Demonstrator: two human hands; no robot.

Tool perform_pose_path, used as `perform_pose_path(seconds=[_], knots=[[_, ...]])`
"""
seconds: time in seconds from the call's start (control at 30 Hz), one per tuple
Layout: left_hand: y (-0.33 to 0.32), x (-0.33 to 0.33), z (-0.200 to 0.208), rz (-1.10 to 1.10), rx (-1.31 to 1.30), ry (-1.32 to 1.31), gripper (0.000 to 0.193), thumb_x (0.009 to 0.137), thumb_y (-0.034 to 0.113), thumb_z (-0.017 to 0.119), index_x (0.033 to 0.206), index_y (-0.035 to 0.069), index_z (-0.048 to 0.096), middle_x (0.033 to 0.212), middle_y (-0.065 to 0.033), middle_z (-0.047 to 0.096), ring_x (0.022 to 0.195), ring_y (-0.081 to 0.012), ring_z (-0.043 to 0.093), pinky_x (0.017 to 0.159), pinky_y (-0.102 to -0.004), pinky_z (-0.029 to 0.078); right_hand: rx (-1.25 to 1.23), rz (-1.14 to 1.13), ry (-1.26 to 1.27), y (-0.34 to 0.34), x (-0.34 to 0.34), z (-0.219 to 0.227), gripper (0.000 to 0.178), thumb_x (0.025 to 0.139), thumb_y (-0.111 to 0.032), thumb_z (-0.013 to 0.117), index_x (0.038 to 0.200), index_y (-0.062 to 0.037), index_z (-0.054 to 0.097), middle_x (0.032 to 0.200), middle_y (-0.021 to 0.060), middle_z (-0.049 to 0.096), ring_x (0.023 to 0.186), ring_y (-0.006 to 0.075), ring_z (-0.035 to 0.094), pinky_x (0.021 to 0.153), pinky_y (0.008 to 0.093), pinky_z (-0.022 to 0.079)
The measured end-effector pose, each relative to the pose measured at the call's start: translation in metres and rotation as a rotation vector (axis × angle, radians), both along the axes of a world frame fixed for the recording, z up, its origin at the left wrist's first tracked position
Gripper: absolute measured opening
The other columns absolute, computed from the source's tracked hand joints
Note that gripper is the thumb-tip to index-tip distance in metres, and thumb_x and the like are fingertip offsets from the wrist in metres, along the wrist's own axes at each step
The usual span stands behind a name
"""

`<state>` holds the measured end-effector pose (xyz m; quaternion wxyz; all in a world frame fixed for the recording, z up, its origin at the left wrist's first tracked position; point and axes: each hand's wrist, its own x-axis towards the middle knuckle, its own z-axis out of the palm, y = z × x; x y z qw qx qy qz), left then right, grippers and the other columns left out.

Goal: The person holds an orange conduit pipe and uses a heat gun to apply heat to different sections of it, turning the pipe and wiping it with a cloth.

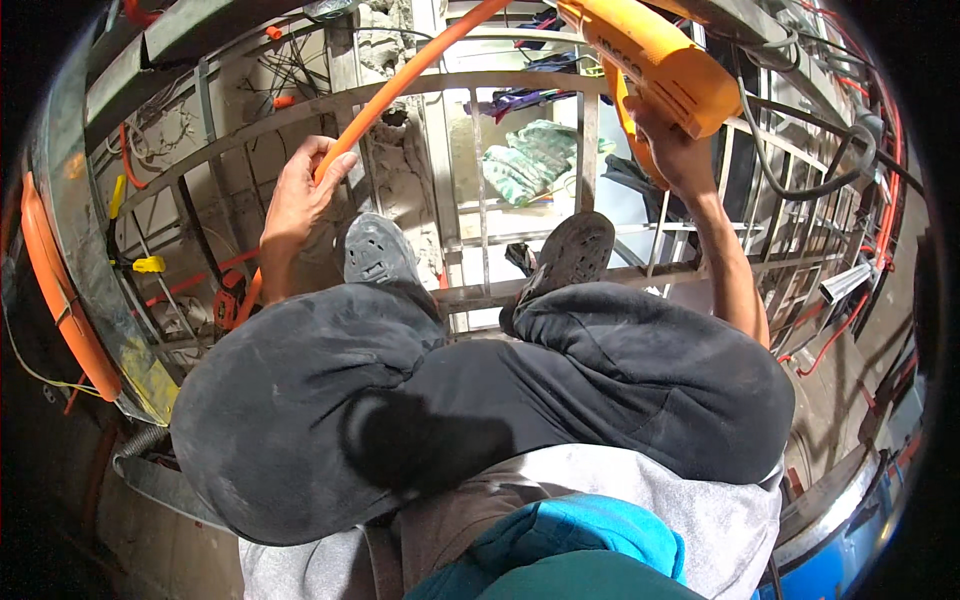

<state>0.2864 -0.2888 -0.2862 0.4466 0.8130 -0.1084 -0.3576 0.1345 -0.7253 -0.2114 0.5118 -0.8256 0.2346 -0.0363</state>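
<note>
Above the metal bars [590,150], my left hand [303,190] is wrapped round an orange pipe [405,80] that runs up past the top edge of view. My right hand [680,150] grips a yellow power tool [665,65] near that same edge. Open room lies between my hands, beyond my shoes [378,255]; a grey cable [800,193] loops right of the tool.
</note>
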Motion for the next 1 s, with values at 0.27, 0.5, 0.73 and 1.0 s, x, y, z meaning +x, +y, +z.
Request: perform_pose_path(seconds=[0.27,0.5,0.73,1.0], knots=[[0.001,0.003,0.019,-0.006,0.089,0.090,0.028,0.103,0.031,0.062,0.111,0.004,0.063,0.080,0.0064,0.049,0.072,-0.0045,0.043,0.065,-0.0226,0.037,-0.009,0.099,-0.042,0.010,0.006,0.013,0.018,0.091,-0.017,0.076,0.097,-0.0029,0.066,0.079,0.0002,0.064,0.068,0.0080,0.060,0.061,0.0246,0.050],[-0.001,0.002,0.000,-0.019,0.064,0.035,0.029,0.103,0.032,0.063,0.112,0.004,0.063,0.080,0.0062,0.050,0.073,-0.0048,0.044,0.066,-0.0226,0.038,-0.217,0.437,0.074,0.013,-0.005,0.008,0.036,0.091,-0.017,0.076,0.122,-0.0038,0.063,0.101,0.0054,0.072,0.088,0.0141,0.068,0.074,0.0283,0.056],[-0.008,0.002,0.006,0.010,-0.010,-0.035,0.032,0.100,0.030,0.067,0.114,0.003,0.060,0.081,0.0044,0.053,0.073,-0.0055,0.046,0.066,-0.0224,0.039,-0.225,0.601,-0.111,0.026,-0.010,-0.005,0.035,0.087,-0.008,0.078,0.120,-0.0031,0.066,0.107,0.0100,0.072,0.097,0.0219,0.070,0.083,0.0335,0.057],[-0.005,0.005,0.005,0.020,0.001,0.030,0.029,0.101,0.030,0.065,0.110,0.003,0.060,0.078,0.0051,0.052,0.070,-0.0047,0.044,0.063,-0.0226,0.037,-0.227,0.718,-0.036,0.033,-0.022,-0.011,0.048,0.082,-0.011,0.082,0.126,-0.0050,0.063,0.118,0.0119,0.068,0.109,0.0259,0.065,0.094,0.0381,0.052]])
